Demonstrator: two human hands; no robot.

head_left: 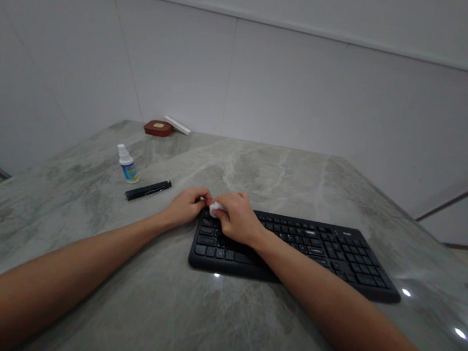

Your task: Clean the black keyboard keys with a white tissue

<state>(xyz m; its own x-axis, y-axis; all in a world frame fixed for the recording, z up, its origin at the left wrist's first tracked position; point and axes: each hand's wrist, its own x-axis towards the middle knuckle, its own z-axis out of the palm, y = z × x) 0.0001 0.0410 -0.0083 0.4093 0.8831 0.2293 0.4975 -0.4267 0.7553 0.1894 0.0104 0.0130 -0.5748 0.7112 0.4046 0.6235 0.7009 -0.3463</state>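
Observation:
A black keyboard (293,249) lies flat on the table, its number pad to the right. My right hand (239,217) is closed around a crumpled white wipe (214,209), perhaps tissue or cloth, and presses it at the keyboard's upper left keys. Beside it, my left hand (187,207) has its fingers curled at the keyboard's upper left corner, seeming to hold that edge. The fingertips of both hands nearly meet. My right hand and forearm cover part of the keys.
A small spray bottle (128,167) with a white top and blue label stands to the left. Near it lies a black stick-like item (148,190). At the back are a reddish-brown case (157,127) and a thin white box (177,125). The marble-patterned table (130,307) meets a pale wall.

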